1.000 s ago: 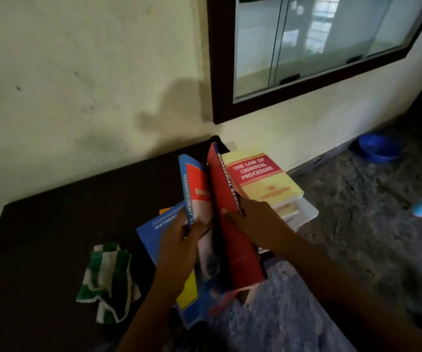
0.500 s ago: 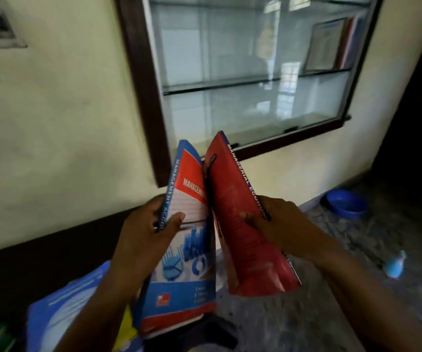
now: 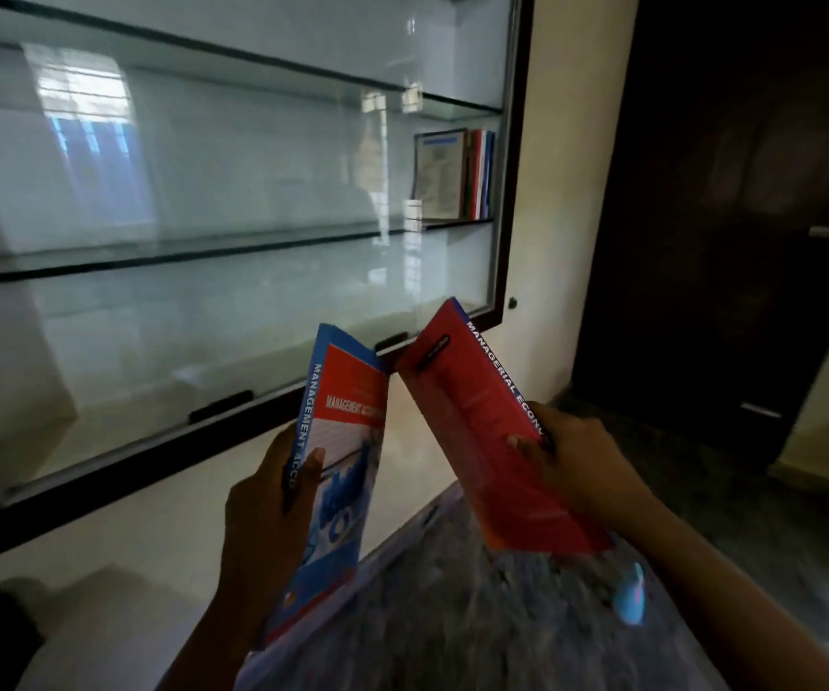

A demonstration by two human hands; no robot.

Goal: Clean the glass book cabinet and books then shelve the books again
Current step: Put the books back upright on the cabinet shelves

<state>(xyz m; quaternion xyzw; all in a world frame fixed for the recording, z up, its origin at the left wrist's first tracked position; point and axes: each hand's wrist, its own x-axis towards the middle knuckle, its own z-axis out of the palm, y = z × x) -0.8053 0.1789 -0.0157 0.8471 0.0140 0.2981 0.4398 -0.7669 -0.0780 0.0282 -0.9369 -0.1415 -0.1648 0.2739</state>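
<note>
Your left hand [image 3: 262, 516] pinches the blue-and-red management accounting paperback [image 3: 342, 471] near its spine, with the thumb across the front cover. Your right hand [image 3: 577, 461] takes the red managerial economics paperback [image 3: 482, 431] the same way, thumb on the cover. Each grip is closed on its own book. The tops are fanned apart, I judge so that each can go in singly. Both books are at 6 o'clock, just below the dark-framed glass wall cabinet [image 3: 512, 192], which spans 10 to 1 o'clock. At 1 o'clock a few upright shelved books [image 3: 477, 174] stand on the middle glass shelf [image 3: 203, 251] against the right wall, so yours probably belong beside them. I cannot tell whether the sliding pane there is open. A light-blue spray bottle [image 3: 629, 598] lies on the floor at 5 o'clock, out of your way.
</note>
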